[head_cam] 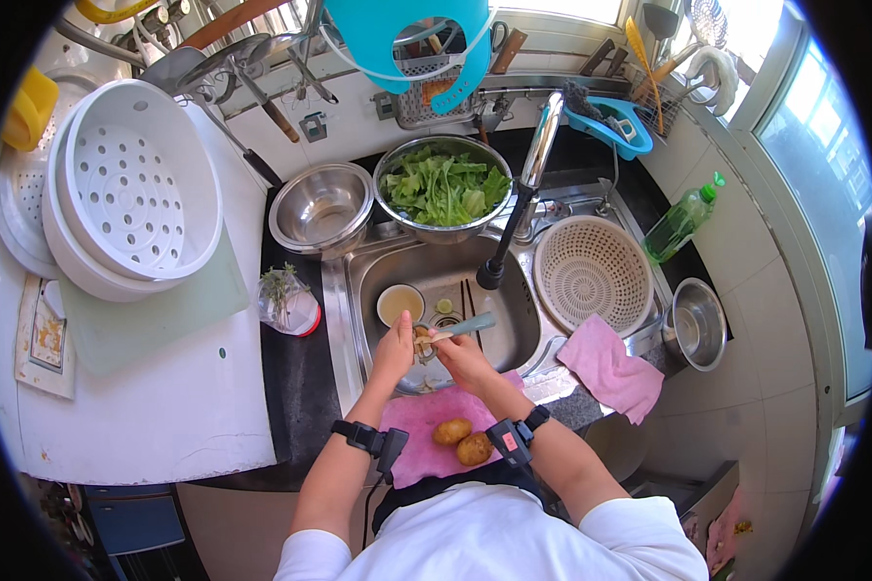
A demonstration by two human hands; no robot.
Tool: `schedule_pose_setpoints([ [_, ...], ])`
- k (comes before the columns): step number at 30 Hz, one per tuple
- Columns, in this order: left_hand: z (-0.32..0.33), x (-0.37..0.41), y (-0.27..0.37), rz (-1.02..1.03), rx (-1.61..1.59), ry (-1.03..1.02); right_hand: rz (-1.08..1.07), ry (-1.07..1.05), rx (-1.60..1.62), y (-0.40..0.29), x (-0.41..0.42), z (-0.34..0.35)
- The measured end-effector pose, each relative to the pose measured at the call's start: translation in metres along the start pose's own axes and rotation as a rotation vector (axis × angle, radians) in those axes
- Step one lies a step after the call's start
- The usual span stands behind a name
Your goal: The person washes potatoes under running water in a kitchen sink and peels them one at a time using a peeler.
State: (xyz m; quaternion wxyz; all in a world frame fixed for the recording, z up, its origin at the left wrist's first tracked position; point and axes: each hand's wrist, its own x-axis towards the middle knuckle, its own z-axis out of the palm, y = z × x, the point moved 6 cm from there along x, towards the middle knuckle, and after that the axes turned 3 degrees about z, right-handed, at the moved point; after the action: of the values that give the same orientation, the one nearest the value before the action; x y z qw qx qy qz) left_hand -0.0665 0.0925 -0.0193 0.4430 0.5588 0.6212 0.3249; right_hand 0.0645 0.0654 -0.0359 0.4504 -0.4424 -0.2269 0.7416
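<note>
Over the sink basin, my left hand grips what looks like a partly peeled potato, mostly hidden by fingers. My right hand holds a peeler with a grey-blue handle against it, and a pale strip of peel shows between the hands. Two unpeeled potatoes rest on a pink cloth at the sink's front edge. Below the hands, the basin contains a bowl of cloudy liquid, a pair of chopsticks and a small pale green piece.
Behind the basin stand a bowl of leafy greens and stacked steel bowls. The faucet reaches over the basin. To the right are a plastic colander, a pink rag and a green soap bottle. A jar stands left.
</note>
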Motion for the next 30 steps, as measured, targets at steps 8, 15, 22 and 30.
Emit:
schedule_pose_setpoints([
  [8, -0.006, 0.001, -0.006, -0.14, -0.3, -0.195, -0.047, 0.059, 0.18, -0.015, -0.003, -0.015],
  [15, -0.009, -0.015, 0.035, 0.224, 0.348, 0.022, 0.08, -0.006, -0.115, 0.003, 0.002, -0.005],
  [22, -0.012, -0.004, -0.006, -0.013, -0.139, -0.118, -0.013, 0.073, 0.169, -0.016, -0.004, -0.024],
  [30, 0.015, -0.012, -0.017, -0.433, -0.675, -0.365, -0.017, 0.016, -0.142, -0.008, -0.006, -0.005],
])
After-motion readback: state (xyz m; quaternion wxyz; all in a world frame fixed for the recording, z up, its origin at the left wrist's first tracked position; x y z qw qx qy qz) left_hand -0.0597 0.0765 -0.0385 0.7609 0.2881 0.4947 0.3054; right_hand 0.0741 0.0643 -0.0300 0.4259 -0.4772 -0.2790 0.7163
